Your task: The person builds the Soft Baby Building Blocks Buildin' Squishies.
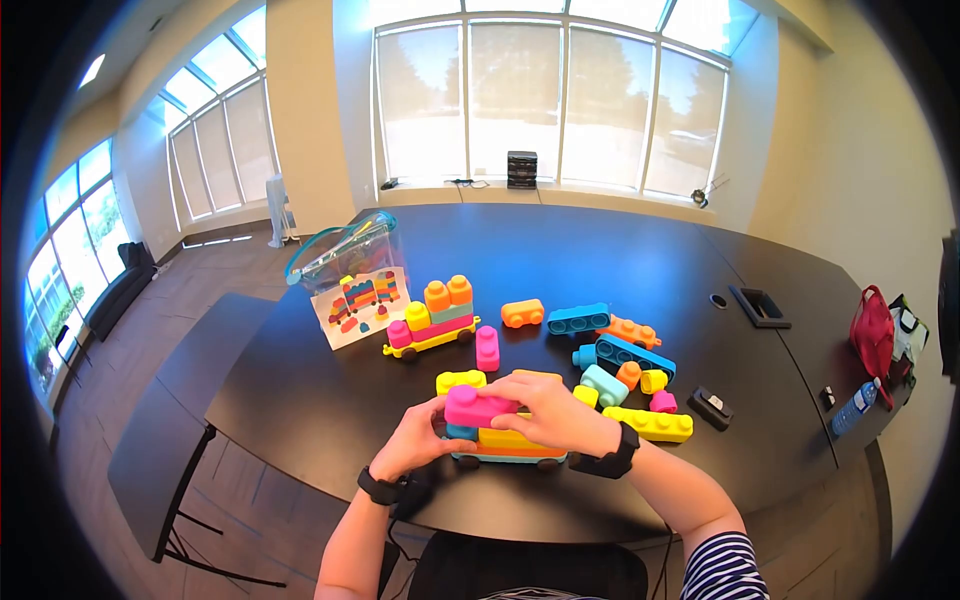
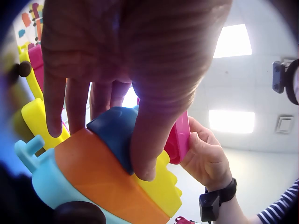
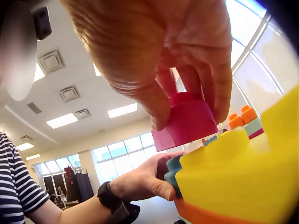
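Observation:
My right hand (image 1: pixel 560 410) pinches a pink toy block (image 1: pixel 475 408) between thumb and fingers. In the right wrist view that block (image 3: pixel 187 123) is held just over the stacked blocks. The left hand (image 1: pixel 412 442) grips a blue block (image 2: pixel 114 130), thumb on the near side and fingers on the far side. This blue block sits on an orange block (image 2: pixel 93 158), beside a yellow block (image 2: pixel 161 189). Below them is a light blue wheeled base (image 1: pixel 510 459) with dark wheels. Another yellow block (image 1: pixel 461 381) stands just behind the hands.
A wheeled toy car (image 1: pixel 430 335) bearing stacked blocks stands at the back left, before a picture card (image 1: pixel 362 305) and a clear bucket (image 1: pixel 375 245). A pink block (image 1: pixel 487 348) stands nearby. Several loose blocks, including a long yellow one (image 1: pixel 650 425), lie rightward. A water bottle (image 1: pixel 856 408) stands far right.

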`<state>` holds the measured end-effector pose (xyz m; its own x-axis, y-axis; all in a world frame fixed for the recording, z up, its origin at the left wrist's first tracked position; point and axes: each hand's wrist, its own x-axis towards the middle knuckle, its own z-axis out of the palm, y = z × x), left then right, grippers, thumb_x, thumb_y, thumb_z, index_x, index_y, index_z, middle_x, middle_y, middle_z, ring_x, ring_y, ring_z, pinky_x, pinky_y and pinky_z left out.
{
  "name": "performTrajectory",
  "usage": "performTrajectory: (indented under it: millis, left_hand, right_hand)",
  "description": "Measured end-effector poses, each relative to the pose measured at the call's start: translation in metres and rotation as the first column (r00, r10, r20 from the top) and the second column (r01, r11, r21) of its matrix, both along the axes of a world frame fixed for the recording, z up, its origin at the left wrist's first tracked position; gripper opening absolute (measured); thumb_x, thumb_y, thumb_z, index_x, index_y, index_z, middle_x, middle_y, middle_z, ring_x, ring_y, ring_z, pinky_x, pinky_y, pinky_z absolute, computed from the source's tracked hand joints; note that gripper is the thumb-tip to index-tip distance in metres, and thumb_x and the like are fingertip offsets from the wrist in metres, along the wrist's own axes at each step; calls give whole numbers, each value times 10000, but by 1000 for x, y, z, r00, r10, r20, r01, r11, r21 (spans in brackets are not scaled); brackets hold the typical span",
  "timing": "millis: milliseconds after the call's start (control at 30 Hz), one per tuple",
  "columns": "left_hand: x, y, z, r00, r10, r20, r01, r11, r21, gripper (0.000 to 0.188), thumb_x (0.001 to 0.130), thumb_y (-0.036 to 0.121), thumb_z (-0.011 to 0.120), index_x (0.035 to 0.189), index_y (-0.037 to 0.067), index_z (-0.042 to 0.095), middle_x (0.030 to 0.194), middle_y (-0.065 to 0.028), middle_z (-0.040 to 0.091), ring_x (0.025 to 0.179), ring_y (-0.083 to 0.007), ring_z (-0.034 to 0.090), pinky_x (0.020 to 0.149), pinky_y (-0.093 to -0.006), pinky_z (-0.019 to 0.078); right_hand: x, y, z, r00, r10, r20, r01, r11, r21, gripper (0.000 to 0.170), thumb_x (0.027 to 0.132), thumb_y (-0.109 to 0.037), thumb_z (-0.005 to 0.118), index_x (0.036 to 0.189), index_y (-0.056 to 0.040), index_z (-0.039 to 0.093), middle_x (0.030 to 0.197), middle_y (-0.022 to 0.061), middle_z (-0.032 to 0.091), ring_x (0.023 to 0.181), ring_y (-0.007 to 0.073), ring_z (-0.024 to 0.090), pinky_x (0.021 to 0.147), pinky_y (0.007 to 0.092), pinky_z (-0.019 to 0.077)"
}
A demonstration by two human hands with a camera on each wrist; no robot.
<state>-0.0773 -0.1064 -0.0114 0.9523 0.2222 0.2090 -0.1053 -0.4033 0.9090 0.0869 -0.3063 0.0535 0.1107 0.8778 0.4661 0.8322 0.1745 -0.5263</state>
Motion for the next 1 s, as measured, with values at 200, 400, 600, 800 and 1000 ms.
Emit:
performTrajectory:
  millis: [200,400,600,800,1000]
  left_hand:
    - [-1,-3,6,1000,2,26,-3,1000,28,734,750,101,953,1400,10,624,1291,-99,727,1173,-176,696,1058,-349,543]
    - [-1,-1,3,1000,7,-16,-6,999,41,715,749,102,950,1387,21,638,1276,-105,735,1159,-187,706,1059,-359,546]
    - [-2,-1,5,1000,0,-14,1,999,55,705,753,99,946,1384,24,640,1270,-107,742,1162,-186,708,1053,-353,548]
    - [-2,-4,10,1000,-14,-16,15,998,68,689,775,99,935,1388,16,632,1267,-118,748,1164,-183,712,1051,-358,554]
    - [-3,0,7,1000,0,-20,1,996,86,637,782,134,939,1341,18,656,1226,-123,763,1130,-193,729,1020,-366,567]
  right_hand:
    - [-5,6,-2,998,36,54,-32,997,-76,428,907,-147,799,1313,-63,692,1179,143,703,1063,341,668,929,417,549]
    - [-5,5,-5,997,26,69,-16,988,-152,415,901,-140,802,1294,-60,698,1159,140,698,1065,348,673,937,420,548]
    - [3,6,5,994,73,75,-50,961,-272,408,932,-164,770,1331,-104,704,1200,131,703,1079,334,683,934,414,556]
    - [87,37,22,965,245,96,-216,946,-242,471,857,-1,678,1320,-76,713,1249,166,703,1173,371,655,1017,424,530]
    - [146,93,-18,870,-19,492,197,930,-311,735,762,120,656,1413,-221,670,1458,134,592,1349,369,554,1127,460,475]
